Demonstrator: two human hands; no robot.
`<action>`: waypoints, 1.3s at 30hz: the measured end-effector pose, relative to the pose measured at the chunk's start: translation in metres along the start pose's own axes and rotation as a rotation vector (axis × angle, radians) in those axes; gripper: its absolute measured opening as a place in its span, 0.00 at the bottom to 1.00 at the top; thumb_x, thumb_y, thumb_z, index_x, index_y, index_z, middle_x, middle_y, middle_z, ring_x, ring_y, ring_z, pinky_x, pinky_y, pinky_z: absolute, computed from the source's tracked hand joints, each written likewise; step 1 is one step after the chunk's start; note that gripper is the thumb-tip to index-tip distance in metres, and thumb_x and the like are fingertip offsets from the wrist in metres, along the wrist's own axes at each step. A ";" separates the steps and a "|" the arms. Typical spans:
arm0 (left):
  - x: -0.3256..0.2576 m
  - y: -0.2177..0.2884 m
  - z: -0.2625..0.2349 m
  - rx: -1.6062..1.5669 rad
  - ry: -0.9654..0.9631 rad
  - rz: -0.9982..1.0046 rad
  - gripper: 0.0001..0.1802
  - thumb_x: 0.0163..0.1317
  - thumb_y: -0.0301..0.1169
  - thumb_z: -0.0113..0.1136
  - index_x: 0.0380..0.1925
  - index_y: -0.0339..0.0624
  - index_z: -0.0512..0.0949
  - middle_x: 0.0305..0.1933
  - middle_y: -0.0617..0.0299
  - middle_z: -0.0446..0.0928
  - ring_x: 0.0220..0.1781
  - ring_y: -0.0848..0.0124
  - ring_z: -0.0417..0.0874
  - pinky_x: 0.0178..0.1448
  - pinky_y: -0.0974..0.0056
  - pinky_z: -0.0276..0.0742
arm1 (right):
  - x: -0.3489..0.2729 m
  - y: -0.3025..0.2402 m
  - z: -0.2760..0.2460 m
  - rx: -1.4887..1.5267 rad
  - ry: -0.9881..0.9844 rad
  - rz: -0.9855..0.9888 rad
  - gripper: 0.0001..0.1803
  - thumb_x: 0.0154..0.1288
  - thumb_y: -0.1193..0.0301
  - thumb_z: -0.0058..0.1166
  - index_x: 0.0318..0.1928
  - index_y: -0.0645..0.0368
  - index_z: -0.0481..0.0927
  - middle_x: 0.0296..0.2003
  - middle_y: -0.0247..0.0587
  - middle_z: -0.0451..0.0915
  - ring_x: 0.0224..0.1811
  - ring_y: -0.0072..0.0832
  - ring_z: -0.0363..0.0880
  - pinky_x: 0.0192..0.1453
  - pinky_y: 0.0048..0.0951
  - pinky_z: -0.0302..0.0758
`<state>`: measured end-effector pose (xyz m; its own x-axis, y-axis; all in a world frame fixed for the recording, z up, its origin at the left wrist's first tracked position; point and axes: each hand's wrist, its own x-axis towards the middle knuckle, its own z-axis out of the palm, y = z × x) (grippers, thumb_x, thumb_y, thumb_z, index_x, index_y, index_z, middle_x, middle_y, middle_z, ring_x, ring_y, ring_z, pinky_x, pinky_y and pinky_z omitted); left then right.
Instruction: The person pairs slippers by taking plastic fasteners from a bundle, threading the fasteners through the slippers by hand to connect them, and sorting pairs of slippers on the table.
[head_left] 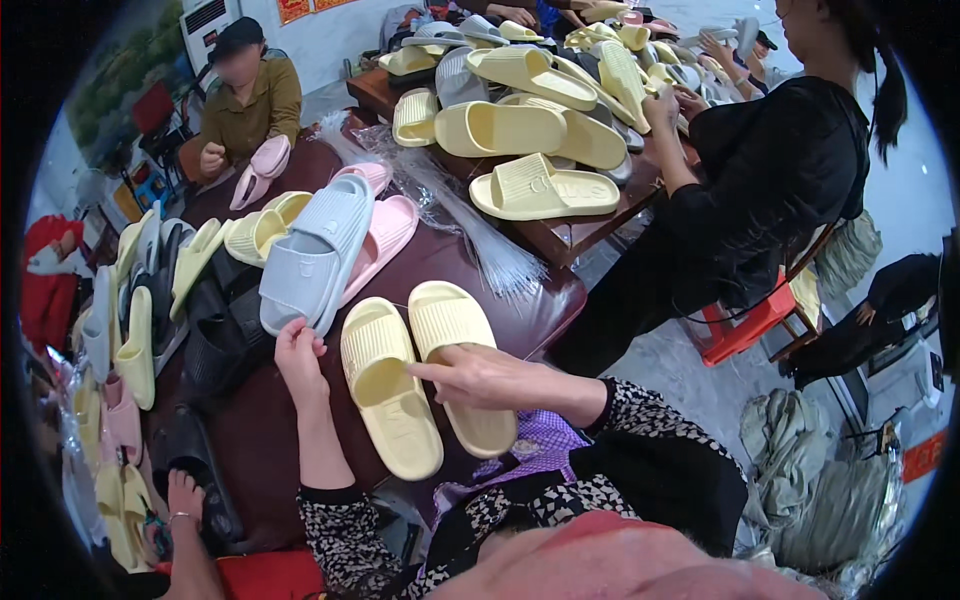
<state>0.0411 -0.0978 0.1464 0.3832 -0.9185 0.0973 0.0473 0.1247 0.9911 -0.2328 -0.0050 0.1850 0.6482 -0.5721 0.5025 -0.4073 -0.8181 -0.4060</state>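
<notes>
A pair of pale yellow slide slippers lies side by side on the dark red table before me: the left slide [392, 400] and the right slide [480, 428]. My right hand [480, 377] reaches across the right slide at its strap opening. One finger extends to the left slide's inner edge, and the fingers appear to grip the pair between them. With fingertips drawn together, my left hand [302, 358] is beside the heel of a grey-blue slide [313, 250]; anything it pinches is too small to make out. Pink slides [385, 240] lie partly under the grey-blue one.
Yellow and black slides [215, 335] crowd the table's left side. A bundle of thin clear plastic strands [500, 255] lies at its far edge. Another table holds a slipper heap [530, 130]. A person in black [770, 170] works there; another [245, 105] sits far left.
</notes>
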 end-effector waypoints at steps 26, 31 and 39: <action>-0.019 -0.010 0.002 -0.050 -0.034 -0.072 0.09 0.58 0.23 0.52 0.39 0.36 0.75 0.29 0.66 0.74 0.24 0.82 0.71 0.27 0.76 0.70 | -0.016 -0.004 -0.042 -0.299 0.276 0.068 0.09 0.50 0.77 0.58 0.36 0.61 0.79 0.29 0.47 0.78 0.35 0.41 0.78 0.40 0.39 0.73; -0.014 -0.009 -0.003 -0.034 -0.027 -0.080 0.09 0.57 0.22 0.53 0.39 0.35 0.75 0.28 0.66 0.74 0.23 0.83 0.71 0.26 0.77 0.70 | -0.012 0.019 -0.063 -0.354 0.293 -0.055 0.11 0.48 0.77 0.59 0.36 0.61 0.79 0.30 0.47 0.77 0.35 0.42 0.76 0.40 0.39 0.73; -0.015 -0.004 -0.003 -0.023 -0.010 -0.084 0.09 0.57 0.22 0.53 0.38 0.35 0.75 0.28 0.66 0.73 0.23 0.83 0.71 0.26 0.77 0.69 | 0.047 0.074 -0.172 -0.593 0.322 0.153 0.13 0.51 0.78 0.56 0.40 0.62 0.80 0.30 0.50 0.79 0.33 0.41 0.79 0.39 0.37 0.75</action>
<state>0.0380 -0.0837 0.1404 0.3681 -0.9297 0.0145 0.1001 0.0552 0.9934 -0.3429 -0.1026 0.3097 0.3693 -0.5979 0.7115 -0.8215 -0.5679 -0.0509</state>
